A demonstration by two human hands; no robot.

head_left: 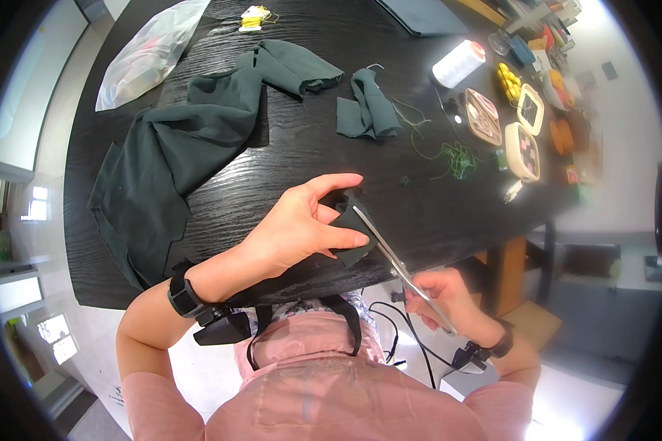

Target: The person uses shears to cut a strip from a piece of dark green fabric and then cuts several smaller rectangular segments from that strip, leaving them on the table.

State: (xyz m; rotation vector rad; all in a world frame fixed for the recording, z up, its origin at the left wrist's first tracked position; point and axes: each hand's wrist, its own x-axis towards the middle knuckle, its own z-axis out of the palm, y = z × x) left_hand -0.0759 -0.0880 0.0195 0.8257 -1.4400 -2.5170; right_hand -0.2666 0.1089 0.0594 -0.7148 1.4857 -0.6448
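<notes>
My left hand (312, 224) pinches a small piece of dark green cloth (351, 251) over the table's front edge, thumb on its near face. Metal scissors (398, 268) angle up from my right hand (445, 294), which is closed on the handles at lower right, with the blades lying along the cloth's right side. To the left, a large crumpled length of the same green fabric (147, 169) lies on the dark table (287, 151), with a smaller folded piece (294, 66) above it and another bundle (371, 110) at the upper middle.
Around the back and right are a plastic bag (143, 55), yellow thread (251, 22), a folded dark item (421, 15), a white thread cone (456, 66), cream sewing cases (522, 151), tangled green thread (456, 158) and yellow objects (509, 82). Cables hang below the front edge.
</notes>
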